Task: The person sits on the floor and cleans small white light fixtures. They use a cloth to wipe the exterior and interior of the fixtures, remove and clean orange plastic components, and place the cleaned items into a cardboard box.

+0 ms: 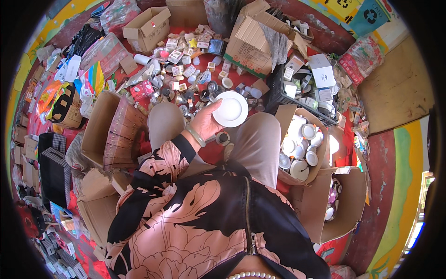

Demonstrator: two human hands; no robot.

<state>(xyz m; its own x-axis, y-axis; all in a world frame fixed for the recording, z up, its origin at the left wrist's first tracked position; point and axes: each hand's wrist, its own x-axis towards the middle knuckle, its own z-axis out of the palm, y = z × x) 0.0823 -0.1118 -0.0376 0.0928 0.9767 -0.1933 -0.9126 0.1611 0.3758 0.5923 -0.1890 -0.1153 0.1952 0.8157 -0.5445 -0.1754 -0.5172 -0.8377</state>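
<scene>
While a round white disc (231, 109) sits above the person's knees, the left hand (205, 122) grips its left rim, fingers curled; the right hand is out of view. Beside the right knee, a cardboard box (320, 160) holds similar white discs.

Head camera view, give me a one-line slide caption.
Seated person's left hand holds a round white disc above small items strewn among cardboard boxes.

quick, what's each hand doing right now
Left hand: closed on the edge of a round white disc.
Right hand: not in view.
</scene>
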